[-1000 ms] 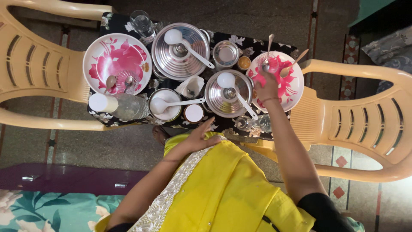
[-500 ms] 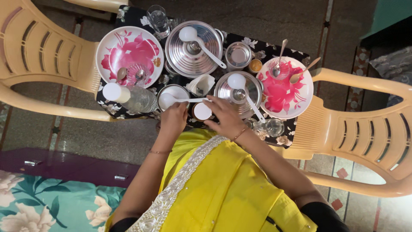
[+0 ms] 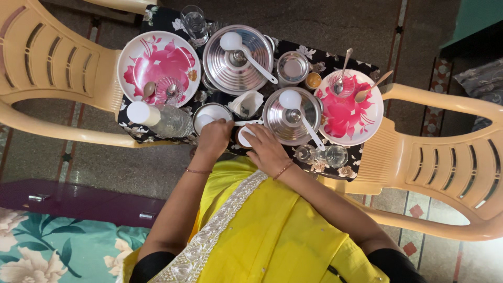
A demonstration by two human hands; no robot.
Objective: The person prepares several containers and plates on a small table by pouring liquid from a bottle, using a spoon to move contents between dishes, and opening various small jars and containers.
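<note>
Both hands at the near edge of the bench [image 3: 361, 157], close together, wrists over the yellow garment [image 3: 272, 236].

Left hand [image 3: 214, 137]: fingers curled down onto the near rim of a small steel bowl [image 3: 209, 113], pinching a white ladle handle [image 3: 246, 123] that runs right from the bowl. Grip detail hidden under the knuckles.

Right hand [image 3: 267, 151]: fingers bent around a small white cup [image 3: 244, 135], which sits between the two hands, touching both. Only its top left part shows; can't tell how tight the hold is.

Just right of the right hand: lidded steel pot [image 3: 285, 118] with a white ladle [image 3: 298, 112] lying across the lid. Two clear glasses [image 3: 322, 154] on the near right edge, beside that hand's wrist.

Left of the left hand: plastic bottle [image 3: 162, 119] lying on its side, white cap toward the left edge.

Behind the hands, mid bench: folded white napkin holder [image 3: 246, 102].

Far side: larger lidded steel pot [image 3: 233, 65] with its own white ladle [image 3: 246, 52], small steel bowl [image 3: 292, 67] next to it, tiny orange-filled dish [image 3: 313, 80].

Left corner: pink floral plate [image 3: 157, 63] carrying an upturned glass and spoons. Right edge: second pink floral plate [image 3: 351, 112] with spoons. Empty glass [image 3: 195, 22] at the far edge.

Tan plastic chairs [image 3: 47, 68] stand at both ends of the bench.
</note>
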